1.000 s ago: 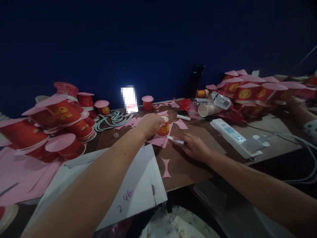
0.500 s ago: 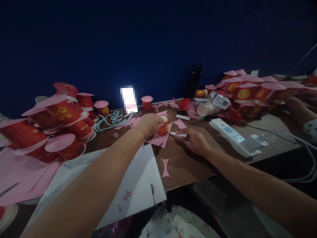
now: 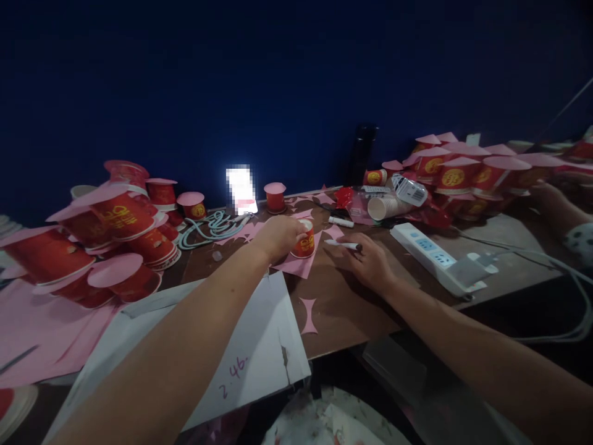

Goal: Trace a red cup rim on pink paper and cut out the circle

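My left hand (image 3: 283, 238) is closed around the upper side of a red paper cup (image 3: 304, 246) with gold print. The cup stands on a sheet of pink paper (image 3: 297, 266) lying on the brown table. A little to the right, my right hand (image 3: 368, 259) grips a white pen (image 3: 343, 245) with a dark end, its light end pointing left toward the cup and apart from it. A white pen cap or marker (image 3: 341, 221) lies behind the pen. Nearer to me is a pink paper offcut (image 3: 309, 316) with curved sides.
Red cups with pink discs are piled at left (image 3: 123, 213) and right (image 3: 456, 176). A white power strip (image 3: 428, 254) lies at right, near another person's hand (image 3: 549, 201). A bright phone (image 3: 241, 188), coiled cable (image 3: 210, 230) and white board (image 3: 250, 334) are also around.
My right hand has drawn the pen slightly right and up, away from the cup and paper. My left hand keeps hold of the cup in about the same place.
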Demonstrator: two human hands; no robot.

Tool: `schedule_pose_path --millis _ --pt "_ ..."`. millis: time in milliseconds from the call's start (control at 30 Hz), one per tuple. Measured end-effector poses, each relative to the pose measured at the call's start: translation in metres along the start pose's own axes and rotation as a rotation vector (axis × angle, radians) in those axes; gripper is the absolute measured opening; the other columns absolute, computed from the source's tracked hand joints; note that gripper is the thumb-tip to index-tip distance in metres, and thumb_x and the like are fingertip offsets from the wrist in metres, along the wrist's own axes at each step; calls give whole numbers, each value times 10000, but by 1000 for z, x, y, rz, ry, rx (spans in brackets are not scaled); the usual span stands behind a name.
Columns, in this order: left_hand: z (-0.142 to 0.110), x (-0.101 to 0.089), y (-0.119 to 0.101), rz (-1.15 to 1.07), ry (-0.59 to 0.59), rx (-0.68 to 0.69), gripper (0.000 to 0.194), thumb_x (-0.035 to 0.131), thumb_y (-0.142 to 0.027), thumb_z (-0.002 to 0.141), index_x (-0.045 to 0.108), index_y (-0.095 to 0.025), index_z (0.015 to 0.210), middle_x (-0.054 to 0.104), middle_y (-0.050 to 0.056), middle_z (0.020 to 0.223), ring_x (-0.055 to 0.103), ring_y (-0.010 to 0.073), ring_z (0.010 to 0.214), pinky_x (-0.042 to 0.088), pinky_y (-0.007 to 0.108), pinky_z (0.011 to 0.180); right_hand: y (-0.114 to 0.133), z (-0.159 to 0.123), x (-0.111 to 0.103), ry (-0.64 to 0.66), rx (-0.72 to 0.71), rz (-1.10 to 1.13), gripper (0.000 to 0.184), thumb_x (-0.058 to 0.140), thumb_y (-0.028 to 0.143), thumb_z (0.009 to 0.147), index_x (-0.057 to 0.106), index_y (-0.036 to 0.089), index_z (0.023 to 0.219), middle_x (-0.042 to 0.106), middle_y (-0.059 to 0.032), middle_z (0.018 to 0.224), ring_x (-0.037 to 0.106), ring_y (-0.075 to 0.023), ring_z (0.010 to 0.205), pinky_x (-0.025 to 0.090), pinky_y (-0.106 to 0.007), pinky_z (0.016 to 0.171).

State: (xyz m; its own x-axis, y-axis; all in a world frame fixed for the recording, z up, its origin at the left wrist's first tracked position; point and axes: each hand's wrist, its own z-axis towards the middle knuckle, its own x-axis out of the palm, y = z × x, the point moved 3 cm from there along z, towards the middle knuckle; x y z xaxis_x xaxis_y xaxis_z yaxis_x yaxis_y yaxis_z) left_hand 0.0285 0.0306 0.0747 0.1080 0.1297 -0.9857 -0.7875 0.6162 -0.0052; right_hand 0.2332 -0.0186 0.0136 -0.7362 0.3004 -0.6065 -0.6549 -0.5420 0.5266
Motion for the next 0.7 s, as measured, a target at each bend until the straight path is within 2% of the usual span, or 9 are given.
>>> schedule_pose_path --millis 167,300,400,500,600,700 --pt "-2 3 1 -26 -42 -8 245 487 -288 886 710 -259 984 721 31 971 642 194 956 458 294 832 -1 2 2 -47 -54 -32 198 526 315 898 660 211 999 636 -101 1033 593 -220 1017 486 -358 905" --pt "-7 10 1 -111 -139 16 260 463 -279 906 708 -233 979 715 34 1038 629 183 1031 459 306 912 -8 0 6 -27 -64 -69 201 519 209 883 653 214 1034 599 -100 1083 558 -220 1063 472 -360 934" --pt "-13 16 0 -212 -251 26 267 460 -259 911 697 -241 1032 683 21 1150 609 163 1095 445 311 976 -16 -1 9 30 -43 -129 260 510 132 849 636 183 1071 569 -117 1114 533 -228 1087 451 -364 959" --pt "-16 19 -1 -283 -336 -6 248 482 -254 905 703 -225 1014 687 23 1141 611 153 1095 435 305 1000 -19 -2 13 135 6 -208 302 492 84 814 629 150 1074 549 -135 1123 533 -229 1063 444 -351 948" --pt "-17 20 -2 -335 -364 -27 215 508 -239 891 712 -213 954 703 30 1099 632 146 1042 451 280 966 -18 -3 16 238 39 -306 297 517 123 803 626 156 1078 556 -130 1092 542 -232 1007 441 -347 912" --pt "-16 18 -2 -344 -354 -46 189 524 -233 880 706 -222 930 708 29 1075 638 153 1008 465 283 926 -14 -3 16 276 64 -398 275 564 241 812 616 176 1074 572 -118 1054 542 -248 973 429 -366 887"
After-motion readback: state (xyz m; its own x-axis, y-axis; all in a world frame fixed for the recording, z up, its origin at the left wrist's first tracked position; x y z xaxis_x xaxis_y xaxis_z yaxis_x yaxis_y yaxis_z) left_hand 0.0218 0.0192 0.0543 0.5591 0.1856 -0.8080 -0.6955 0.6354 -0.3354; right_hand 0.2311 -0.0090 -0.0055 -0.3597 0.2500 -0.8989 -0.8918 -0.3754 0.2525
